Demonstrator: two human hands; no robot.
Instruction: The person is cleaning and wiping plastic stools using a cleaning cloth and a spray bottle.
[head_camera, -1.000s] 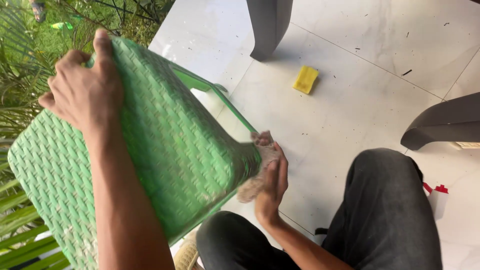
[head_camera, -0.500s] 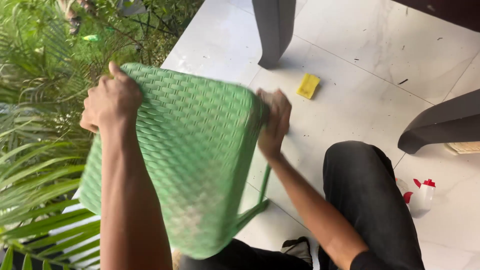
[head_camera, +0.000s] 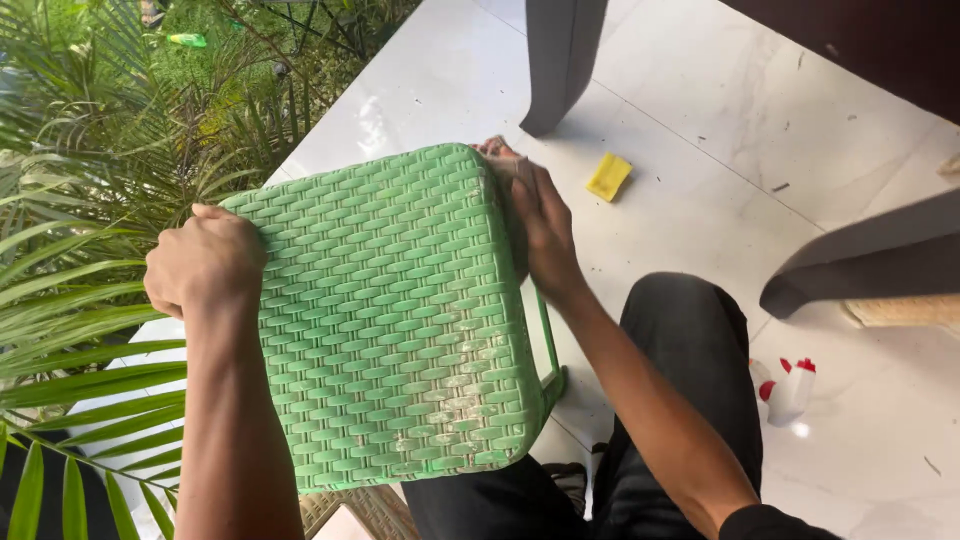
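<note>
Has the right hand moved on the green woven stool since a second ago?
Yes. The right hand went from the green woven stool's lower edge up to its far corner, closer to the yellow sponge.

- Green plastic stool (head_camera: 390, 320): moulded basket-weave texture, slightly glossy, whitish scuffed residue near lower right.
- White floor tiles (head_camera: 720, 150): polished stone look, smooth, glossy, faintly speckled.
- Yellow sponge (head_camera: 609, 176): matt, soft-looking.
- Dark trousers (head_camera: 690, 340): matt cloth.
</note>
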